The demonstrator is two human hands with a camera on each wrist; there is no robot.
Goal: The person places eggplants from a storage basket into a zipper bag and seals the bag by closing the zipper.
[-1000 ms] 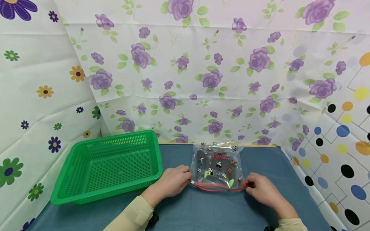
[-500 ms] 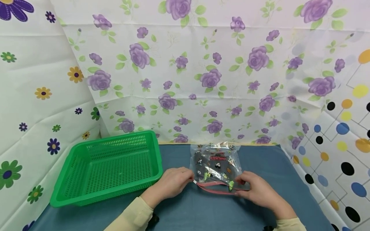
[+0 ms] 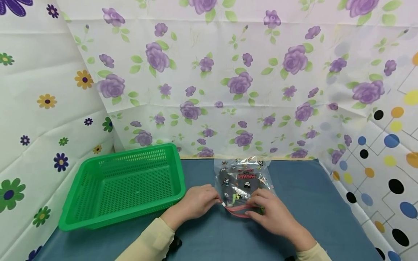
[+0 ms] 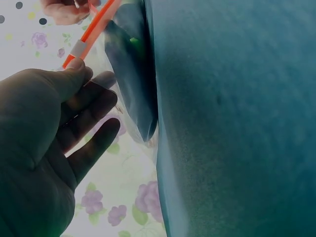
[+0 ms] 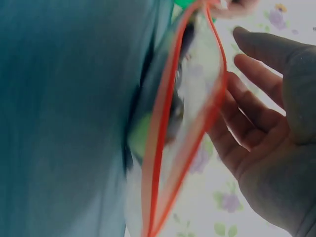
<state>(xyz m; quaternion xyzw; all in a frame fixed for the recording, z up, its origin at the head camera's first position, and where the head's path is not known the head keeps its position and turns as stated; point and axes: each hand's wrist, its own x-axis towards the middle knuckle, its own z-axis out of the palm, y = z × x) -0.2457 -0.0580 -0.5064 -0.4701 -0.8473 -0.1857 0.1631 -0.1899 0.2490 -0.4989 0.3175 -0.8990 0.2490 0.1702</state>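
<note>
A clear plastic zip bag (image 3: 247,185) with cartoon prints lies on the table, its red zip strip (image 5: 160,118) towards me. Dark contents and a bright green patch (image 5: 141,133) show through the plastic. My left hand (image 3: 200,200) pinches the strip's left end between thumb and index finger, right beside the white slider (image 4: 78,48); its other fingers are spread. In the right wrist view the zip mouth gapes. My right hand (image 3: 273,214) is at the mouth, fingers extended and fingertips against one red edge, thumb apart from it.
A green plastic basket (image 3: 122,212) stands to the left, close to my left hand. Blue cloth (image 3: 313,210) covers the table. Flower-patterned sheets (image 3: 209,87) hang behind and at the left, and a dotted sheet (image 3: 388,170) at the right.
My right hand has let go of the strip's right end and moved left along the zip towards its middle. The left hand keeps its pinch near the slider.
</note>
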